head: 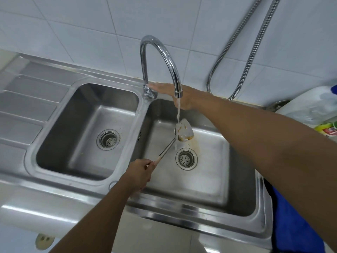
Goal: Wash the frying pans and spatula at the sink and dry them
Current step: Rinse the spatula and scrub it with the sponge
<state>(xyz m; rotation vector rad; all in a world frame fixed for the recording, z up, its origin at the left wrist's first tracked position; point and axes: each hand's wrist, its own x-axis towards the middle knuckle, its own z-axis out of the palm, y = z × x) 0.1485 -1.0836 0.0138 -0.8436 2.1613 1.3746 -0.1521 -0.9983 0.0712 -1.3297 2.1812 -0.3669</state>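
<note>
One spatula (183, 133) sits under the tap (158, 57) stream in the right of two sink basins (237, 179), its handle gripped by the left hand (139, 173). The right hand (175, 94), fingers flat and open, reaches behind the tap's far base.

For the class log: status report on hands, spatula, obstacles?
Left hand shut on spatula, blade under running water. Right hand open, reaching to the tap base. Food residue on blade. Nothing in the way.
</note>
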